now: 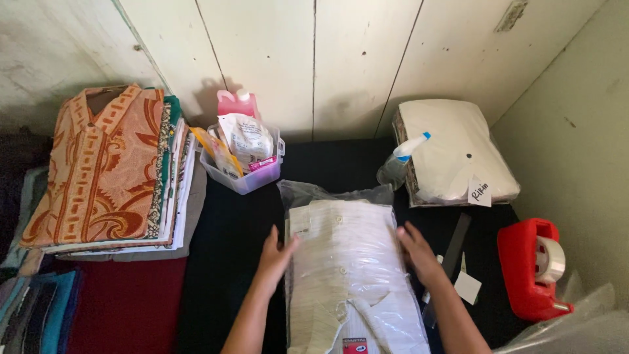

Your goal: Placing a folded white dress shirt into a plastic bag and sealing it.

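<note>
Head view, left hand: the left hand [275, 252] lies flat and open on the left edge of the bagged white shirt [347, 269]; it grips nothing, it only presses the side.
Head view, right hand: the right hand [418, 252] is also open, fingers spread, on the right edge of the same package, so the 2 hands keep the slippery plastic bag steady from both sides.
Shirt: it is folded inside a clear plastic bag, between the 2 hands, on a black cloth [229, 236]; the loose open end of the bag points away from the person.
Beyond the left hand: a clear plastic bin [244, 172] with pouches stands just past the bag, and further left 1 stack of folded shirts [108, 174] with an orange patterned one on top.
Beyond the right hand: a spray bottle [401, 160] leans by a second bagged bundle [455, 154].
Right of the right hand: a red tape dispenser [534, 269], near enough to reach.
</note>
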